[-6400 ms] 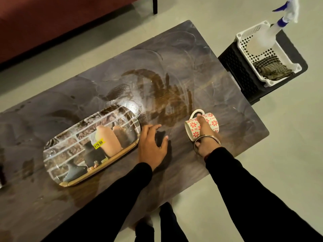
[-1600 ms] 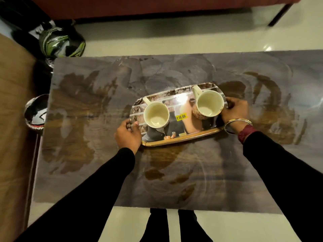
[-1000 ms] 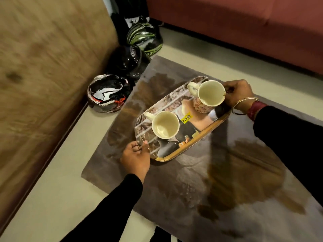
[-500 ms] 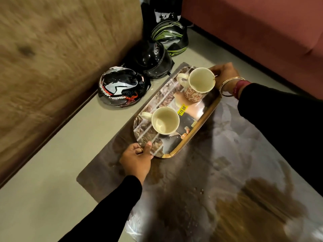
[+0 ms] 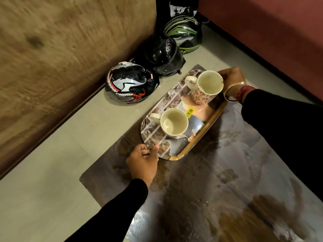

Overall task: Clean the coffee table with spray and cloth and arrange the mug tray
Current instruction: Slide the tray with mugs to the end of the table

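Observation:
An oblong printed tray [image 5: 201,126] with a gold rim and a yellow price sticker lies near the left end of the dark, wet-streaked coffee table [image 5: 201,189]. Two cream mugs stand upright on it: a plain-looking one [image 5: 173,123] at the near end and a red-flowered one [image 5: 206,88] at the far end. My left hand [image 5: 143,161] grips the tray's near end, thumb on top. My right hand [image 5: 230,79], with a bangle at the wrist, holds the far end behind the flowered mug; its fingers are partly hidden.
Three motorcycle helmets stand on the floor past the table's end: a black-white-red one [image 5: 131,82], a black one [image 5: 162,55], a green-striped one [image 5: 183,32]. A wooden panel [image 5: 61,49] rises on the left, a red sofa [image 5: 271,28] on the right.
Both mugs went onto the tray. Holding it at both ends, my hands carried it from the table's middle to its left end. My view swung left; the helmets came closer.

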Available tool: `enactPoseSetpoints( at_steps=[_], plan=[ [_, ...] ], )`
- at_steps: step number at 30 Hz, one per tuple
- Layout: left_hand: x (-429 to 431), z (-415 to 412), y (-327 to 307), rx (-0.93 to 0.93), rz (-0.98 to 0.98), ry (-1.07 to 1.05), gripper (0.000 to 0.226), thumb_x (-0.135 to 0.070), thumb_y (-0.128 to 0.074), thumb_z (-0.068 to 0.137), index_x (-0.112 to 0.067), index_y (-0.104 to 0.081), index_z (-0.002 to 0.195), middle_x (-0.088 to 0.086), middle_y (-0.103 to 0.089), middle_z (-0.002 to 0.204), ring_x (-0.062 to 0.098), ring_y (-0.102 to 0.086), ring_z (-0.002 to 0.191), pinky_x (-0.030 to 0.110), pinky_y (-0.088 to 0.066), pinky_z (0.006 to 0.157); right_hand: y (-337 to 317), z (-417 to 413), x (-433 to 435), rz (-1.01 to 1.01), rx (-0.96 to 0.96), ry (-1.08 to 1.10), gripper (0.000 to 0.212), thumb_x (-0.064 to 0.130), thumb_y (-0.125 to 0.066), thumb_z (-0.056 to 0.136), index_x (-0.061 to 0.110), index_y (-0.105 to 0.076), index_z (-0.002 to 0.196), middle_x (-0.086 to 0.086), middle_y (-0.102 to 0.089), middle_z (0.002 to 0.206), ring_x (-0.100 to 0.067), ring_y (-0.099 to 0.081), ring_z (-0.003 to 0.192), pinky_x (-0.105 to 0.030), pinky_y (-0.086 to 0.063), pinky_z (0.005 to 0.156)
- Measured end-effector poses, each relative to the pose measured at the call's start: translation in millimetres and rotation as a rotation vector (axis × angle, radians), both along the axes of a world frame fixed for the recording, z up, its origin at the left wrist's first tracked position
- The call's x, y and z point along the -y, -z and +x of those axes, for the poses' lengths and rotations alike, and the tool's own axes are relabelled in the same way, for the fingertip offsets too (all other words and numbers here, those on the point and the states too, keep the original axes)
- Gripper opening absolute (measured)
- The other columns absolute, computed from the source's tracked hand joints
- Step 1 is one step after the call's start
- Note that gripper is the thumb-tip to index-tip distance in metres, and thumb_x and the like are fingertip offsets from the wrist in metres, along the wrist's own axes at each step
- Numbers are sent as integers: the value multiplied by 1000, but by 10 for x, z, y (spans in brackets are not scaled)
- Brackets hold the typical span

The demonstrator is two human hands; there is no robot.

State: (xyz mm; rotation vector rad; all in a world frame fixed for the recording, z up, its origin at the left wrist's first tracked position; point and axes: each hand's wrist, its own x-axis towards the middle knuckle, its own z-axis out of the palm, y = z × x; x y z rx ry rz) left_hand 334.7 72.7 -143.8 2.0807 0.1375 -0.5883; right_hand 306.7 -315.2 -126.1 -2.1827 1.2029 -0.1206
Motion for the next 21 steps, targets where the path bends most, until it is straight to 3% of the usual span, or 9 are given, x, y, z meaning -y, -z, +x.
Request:
enactPoseSetpoints(
  at_steps=[9, 13, 17, 21],
  plan=[
    [26, 19, -61, 29, -7, 18, 32, -26, -86, 81, -5, -70, 99, -5, -71, 71, 11, -73, 54, 34, -63, 58, -84, -143, -85, -67, -6, -40, 29, 5, -77, 82, 17, -80, 108, 0, -68, 84, -11, -63, 89, -23, -43, 77],
    [15, 16, -16, 25, -10, 9, 29, -29, -85, 81, -10, -68, 94, -1, -72, 74, 13, -74, 56, 43, -64, 62, -5, -205, -100, -29, 5, -33, 35, 12, -76, 83, 24, -78, 115, -2, -76, 102, -15, -69, 95, -26, -50, 82],
    [-27, -47, 17, 47, 2, 3, 34, -45, -78, 85, -13, -68, 90, 2, -75, 72, 17, -75, 63, 43, -64, 66, 136, -339, -122, 29, 173, 138, 47, 16, -75, 87, 23, -67, 132, 3, -70, 125, -13, -68, 108, -33, -56, 99],
    [-83, -172, -2, 57, 9, 31, 27, -37, -75, 89, -11, -67, 91, 3, -74, 72, 17, -74, 65, 42, -64, 67, 100, -547, -282, -21, 217, 208, 38, 10, -71, 91, 15, -68, 128, 1, -70, 119, -15, -66, 105, -31, -57, 96]
  ],
)
